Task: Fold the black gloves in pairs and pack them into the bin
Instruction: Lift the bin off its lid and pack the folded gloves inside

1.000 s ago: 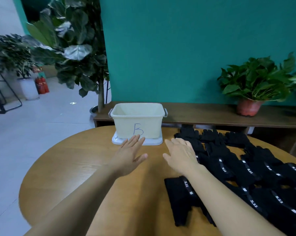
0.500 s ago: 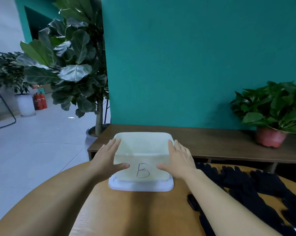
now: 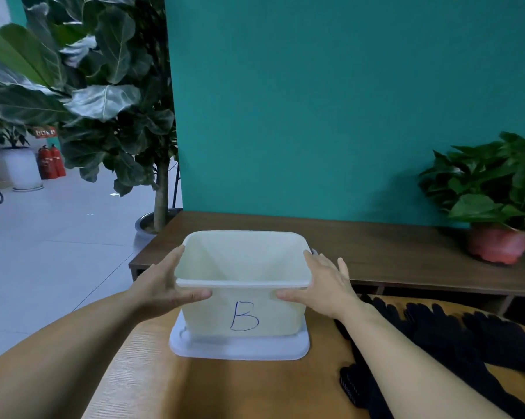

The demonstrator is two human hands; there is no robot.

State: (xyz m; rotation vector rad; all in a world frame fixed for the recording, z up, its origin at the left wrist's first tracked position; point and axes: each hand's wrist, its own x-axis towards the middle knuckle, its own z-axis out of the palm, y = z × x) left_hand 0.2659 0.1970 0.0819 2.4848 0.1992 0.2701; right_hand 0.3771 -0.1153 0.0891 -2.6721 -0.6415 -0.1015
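A pale plastic bin (image 3: pixel 243 284) marked with a blue "B" stands on a white lid (image 3: pixel 240 349) at the far side of the round wooden table (image 3: pixel 152 385). My left hand (image 3: pixel 161 285) grips its left side, thumb on the front wall under the rim. On the opposite side my right hand (image 3: pixel 324 282) holds it the same way. The bin tilts slightly toward me, and no glove shows in the part of its inside that I see. Several black gloves (image 3: pixel 454 337) lie spread on the table to the right, partly behind my right forearm.
Behind the table runs a low dark wooden bench (image 3: pixel 391 252) against a teal wall. A potted plant in a red pot (image 3: pixel 497 246) stands on its right end. A tall leafy plant (image 3: pixel 104 101) rises at the left, beside open tiled floor.
Both hands went from hovering over the table to the bin's sides and now grip it. My view rose and moved closer to the bin, leaving most of the gloves out of sight.
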